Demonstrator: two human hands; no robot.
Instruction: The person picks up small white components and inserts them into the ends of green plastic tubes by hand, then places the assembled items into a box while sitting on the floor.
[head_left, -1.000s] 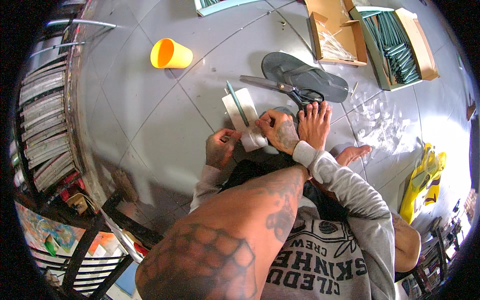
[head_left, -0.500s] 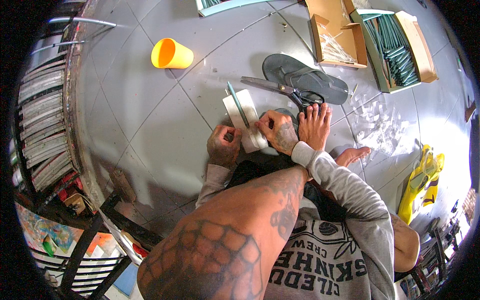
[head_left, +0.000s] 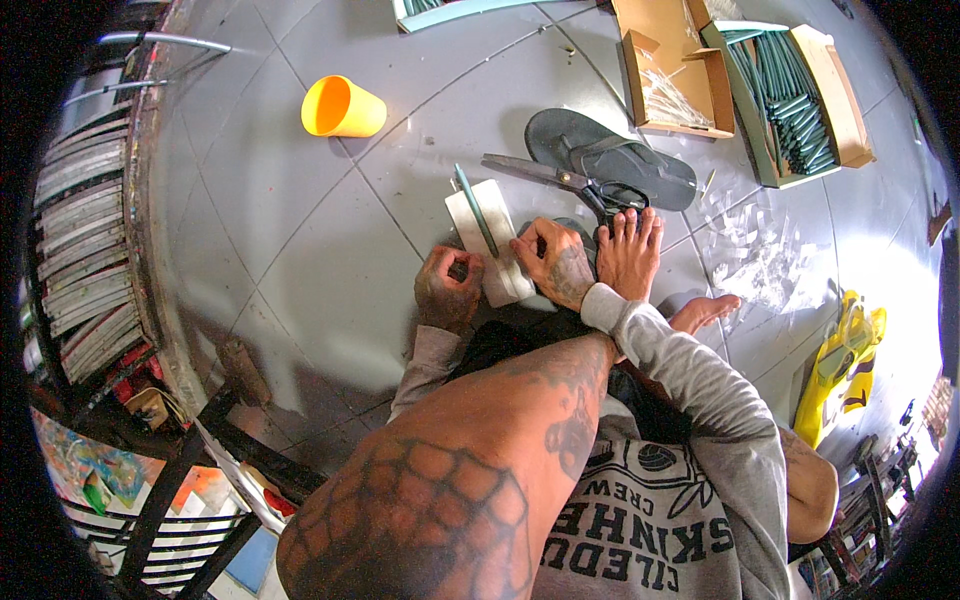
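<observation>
A pale flat board (head_left: pixel 470 222) lies on the floor in front of me. Along it rests a slim green stick (head_left: pixel 474 207), its far tip sticking out past the board's edge. To the left of the board, my left hand (head_left: pixel 449 288) is curled closed, thumb against the fingers; whatever it may hold is hidden. My right hand (head_left: pixel 557 264) is at the board's right side, finger and thumb pinched close to the stick's near end. Anything in that pinch is too small to make out. Black-handled scissors (head_left: pixel 575 180) lie just beyond, next to my bare foot (head_left: pixel 630 250).
Dark flip-flop (head_left: pixel 610 155) lies behind the scissors. An orange cup (head_left: pixel 343 107) lies on its side at left. Boxes with green sticks (head_left: pixel 785 100) and pale thin strips (head_left: pixel 665 100) stand far right. Clear scraps (head_left: pixel 760 250), a yellow bag (head_left: pixel 845 370) and a rack (head_left: pixel 95 240) surround me.
Hardly anything differs. My left hand has shifted very slightly, its fingers still curled; my right hand keeps its pinch beside the board. The board and green stick stay in place.
</observation>
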